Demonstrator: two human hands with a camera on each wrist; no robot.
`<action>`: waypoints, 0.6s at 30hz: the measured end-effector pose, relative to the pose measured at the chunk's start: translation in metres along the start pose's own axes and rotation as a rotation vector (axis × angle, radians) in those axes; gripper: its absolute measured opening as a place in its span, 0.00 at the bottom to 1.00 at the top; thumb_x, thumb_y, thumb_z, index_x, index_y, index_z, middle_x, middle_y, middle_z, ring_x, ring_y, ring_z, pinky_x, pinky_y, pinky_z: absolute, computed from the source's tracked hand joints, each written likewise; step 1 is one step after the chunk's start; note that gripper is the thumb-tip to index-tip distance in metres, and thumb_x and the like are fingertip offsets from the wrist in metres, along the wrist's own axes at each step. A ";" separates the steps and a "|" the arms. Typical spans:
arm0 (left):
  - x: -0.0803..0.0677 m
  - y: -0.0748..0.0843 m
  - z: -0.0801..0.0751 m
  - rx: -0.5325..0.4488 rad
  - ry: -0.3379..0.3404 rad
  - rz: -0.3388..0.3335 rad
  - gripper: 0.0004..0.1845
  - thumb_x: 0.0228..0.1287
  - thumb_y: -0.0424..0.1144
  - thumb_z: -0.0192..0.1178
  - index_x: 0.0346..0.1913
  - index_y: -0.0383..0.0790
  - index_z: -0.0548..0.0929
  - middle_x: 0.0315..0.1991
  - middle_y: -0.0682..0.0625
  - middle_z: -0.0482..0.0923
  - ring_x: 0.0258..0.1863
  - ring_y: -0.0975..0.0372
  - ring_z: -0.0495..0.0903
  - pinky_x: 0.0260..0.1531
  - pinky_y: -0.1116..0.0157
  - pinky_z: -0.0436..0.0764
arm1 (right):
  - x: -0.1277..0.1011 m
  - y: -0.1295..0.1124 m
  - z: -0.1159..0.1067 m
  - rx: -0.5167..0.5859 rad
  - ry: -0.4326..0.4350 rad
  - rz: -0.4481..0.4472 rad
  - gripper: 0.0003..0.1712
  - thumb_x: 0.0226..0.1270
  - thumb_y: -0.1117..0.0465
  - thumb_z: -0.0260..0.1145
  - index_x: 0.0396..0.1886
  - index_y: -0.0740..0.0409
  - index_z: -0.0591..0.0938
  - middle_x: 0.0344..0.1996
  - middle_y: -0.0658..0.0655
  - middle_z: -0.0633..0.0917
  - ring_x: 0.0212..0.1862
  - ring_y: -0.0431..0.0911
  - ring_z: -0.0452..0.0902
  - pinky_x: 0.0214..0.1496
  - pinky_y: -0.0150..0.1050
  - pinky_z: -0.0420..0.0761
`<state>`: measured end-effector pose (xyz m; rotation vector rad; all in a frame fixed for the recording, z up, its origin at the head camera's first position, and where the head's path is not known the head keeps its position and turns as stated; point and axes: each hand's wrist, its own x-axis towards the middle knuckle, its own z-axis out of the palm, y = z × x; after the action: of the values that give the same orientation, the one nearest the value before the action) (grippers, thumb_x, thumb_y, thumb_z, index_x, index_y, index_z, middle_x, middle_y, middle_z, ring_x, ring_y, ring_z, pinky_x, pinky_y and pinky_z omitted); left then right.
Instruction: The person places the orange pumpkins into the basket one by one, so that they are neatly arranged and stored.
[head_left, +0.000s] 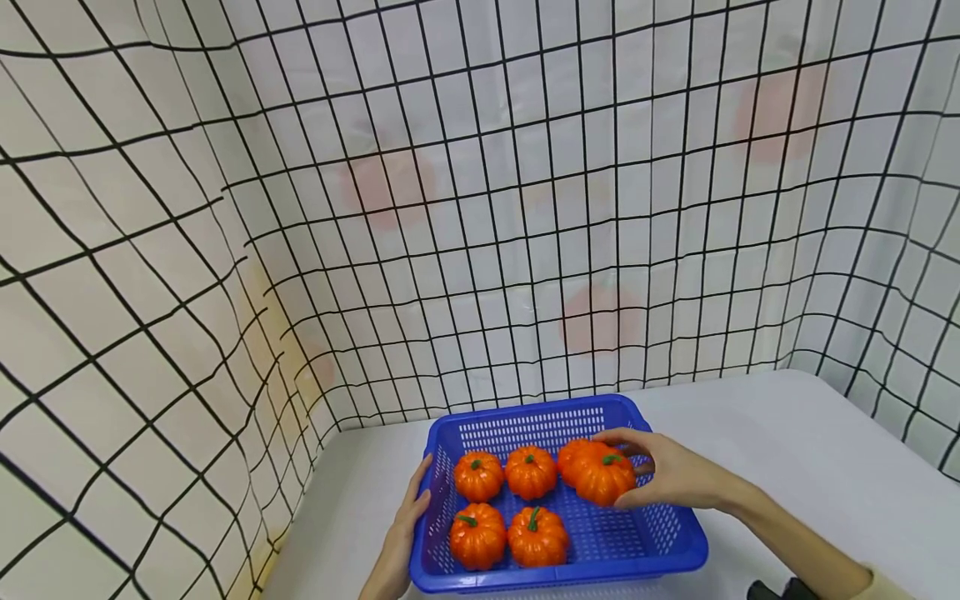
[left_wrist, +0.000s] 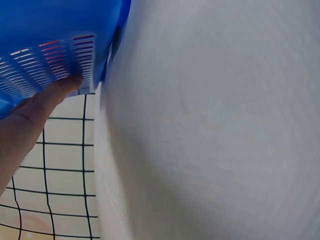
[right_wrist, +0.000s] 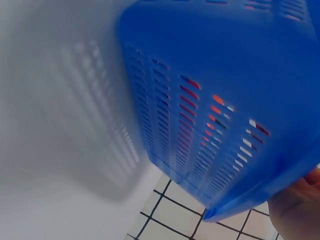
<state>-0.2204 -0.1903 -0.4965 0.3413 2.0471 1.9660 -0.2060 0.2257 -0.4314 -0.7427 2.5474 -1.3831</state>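
Observation:
A blue plastic basket [head_left: 585, 575] with slotted walls stands on the white table and holds several small orange pumpkins with green stems. My right hand [head_left: 678, 473] reaches over the basket's right rim. Between its thumb and fingers it holds one pumpkin [head_left: 606, 477], which partly covers another pumpkin [head_left: 572, 454] behind it. My left hand [head_left: 399, 537] rests against the outside of the left wall; in the left wrist view a straight finger [left_wrist: 60, 89] touches the slotted side. The right wrist view shows the basket's outer wall [right_wrist: 200, 60], which hides the held pumpkin.
Two pumpkins, a left one [head_left: 477, 536] and a right one [head_left: 537, 536], sit in the basket's front row. Behind them are a back-left pumpkin [head_left: 478, 476] and a back-middle one [head_left: 531, 472]. A black wire grid [head_left: 510, 250] before white sheeting surrounds the white tabletop [head_left: 757, 417].

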 end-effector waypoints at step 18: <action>0.003 0.000 0.000 0.018 0.027 -0.030 0.34 0.83 0.57 0.37 0.85 0.62 0.41 0.85 0.38 0.27 0.81 0.30 0.38 0.75 0.30 0.51 | 0.011 -0.004 0.021 -0.116 -0.087 0.092 0.47 0.46 0.63 0.84 0.69 0.65 0.77 0.64 0.70 0.80 0.64 0.68 0.77 0.64 0.70 0.76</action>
<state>-0.2235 -0.1894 -0.4968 0.2878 2.0758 1.9460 -0.2065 0.2032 -0.4389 -0.6783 2.5765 -1.1581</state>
